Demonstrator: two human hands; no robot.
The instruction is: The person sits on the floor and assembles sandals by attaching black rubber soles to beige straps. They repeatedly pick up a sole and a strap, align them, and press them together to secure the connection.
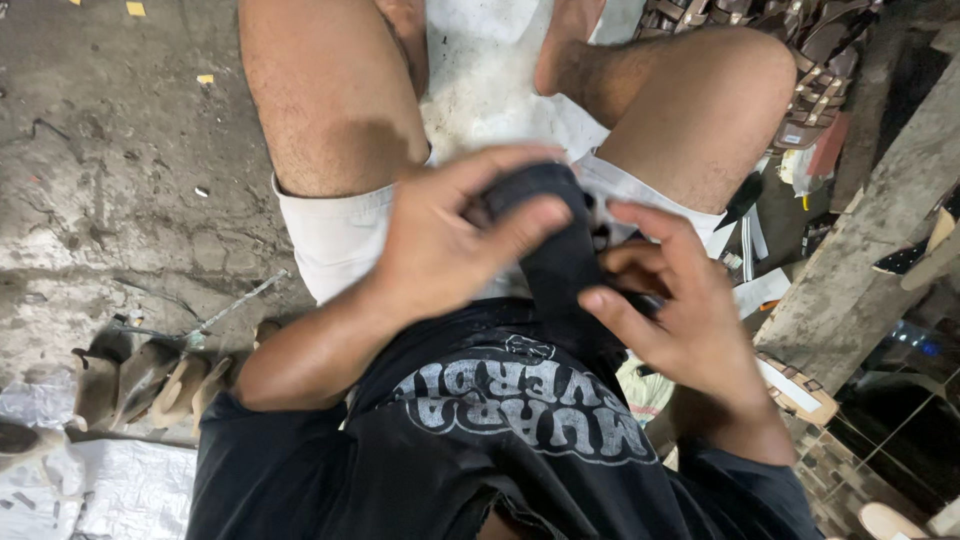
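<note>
Sitting low, a person works a dark shoe piece (555, 235) over the lap | left hand (450, 240) wraps its top end, thumb pressed on | right hand (680, 310) pinches its lower edge, fingers curled | tan soles (150, 380) lie on the concrete floor (110, 160), well off beyond the left forearm

Floor (110, 150): grey concrete, cracked and stained. A few small yellow scraps (204, 78) are scattered on it at upper left. A row of tan shoe heels (150, 385) is laid along its lower left, beside a white sheet (110, 490). A thin rod (235, 305) is laid nearby. Woven brown sandals (810, 60) are stacked upper right.
</note>
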